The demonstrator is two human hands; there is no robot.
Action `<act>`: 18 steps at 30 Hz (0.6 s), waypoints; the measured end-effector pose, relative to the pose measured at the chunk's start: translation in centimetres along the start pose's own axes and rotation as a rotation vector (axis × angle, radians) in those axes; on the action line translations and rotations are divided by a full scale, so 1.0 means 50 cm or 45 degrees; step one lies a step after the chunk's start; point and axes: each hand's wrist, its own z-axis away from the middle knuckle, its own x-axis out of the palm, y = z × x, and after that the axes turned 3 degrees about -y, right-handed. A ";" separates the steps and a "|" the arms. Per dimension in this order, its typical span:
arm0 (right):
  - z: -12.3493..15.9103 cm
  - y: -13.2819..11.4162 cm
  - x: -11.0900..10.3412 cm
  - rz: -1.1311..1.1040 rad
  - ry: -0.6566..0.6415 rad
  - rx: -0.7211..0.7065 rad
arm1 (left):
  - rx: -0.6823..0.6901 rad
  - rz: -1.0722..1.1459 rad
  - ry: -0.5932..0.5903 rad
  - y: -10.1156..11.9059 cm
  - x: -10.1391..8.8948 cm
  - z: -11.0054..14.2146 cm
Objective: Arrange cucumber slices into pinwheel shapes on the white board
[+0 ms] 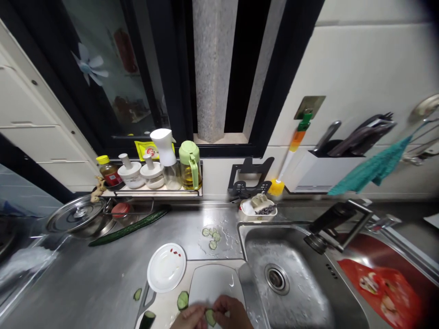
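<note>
At the bottom edge, my left hand (pixel 192 316) and my right hand (pixel 233 314) meet over a white square plate (pixel 216 283). Their fingers are closed in a pinch at a pale green cucumber slice (pixel 210 317) between them. The fingertips partly cover its edges. The plate rests on a cutting board (pixel 161 313). Left of my hands, a few stacked cucumber slices (pixel 183 300) and a dark green cut cucumber piece (pixel 147 319) lie on the board. A round white plate (pixel 166 273) with several small red bits overlaps the board's far left corner.
Several cucumber slices (pixel 213 235) lie on the wet counter, with another slice (pixel 137 294) further left. A whole cucumber (pixel 128 227) lies below the seasoning rack (pixel 157 193). To the right is a steel sink (pixel 291 260) with a black faucet (pixel 331 224) and a red bag (pixel 387 292).
</note>
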 end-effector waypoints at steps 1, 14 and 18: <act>0.005 -0.006 -0.004 0.007 0.000 -0.009 | -0.029 0.032 0.005 -0.003 0.003 -0.005; -0.005 0.049 -0.001 0.035 0.107 -0.068 | 0.057 0.131 0.301 0.049 0.062 -0.034; -0.022 0.075 0.009 -0.118 0.145 0.014 | 0.132 -0.209 0.261 0.077 0.071 -0.041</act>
